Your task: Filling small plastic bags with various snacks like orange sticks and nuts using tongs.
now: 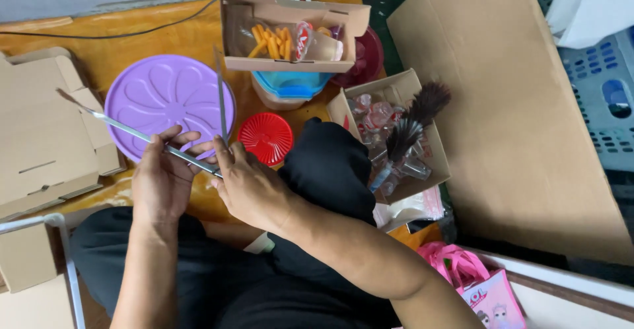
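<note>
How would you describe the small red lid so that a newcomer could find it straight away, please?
Start at the large purple round lid on the orange floor mat. Just to its right, in front of the blue tub, lies the red lid. It is the smaller disc, bright red with ribs fanning out from its centre, beside the right hand.
</note>
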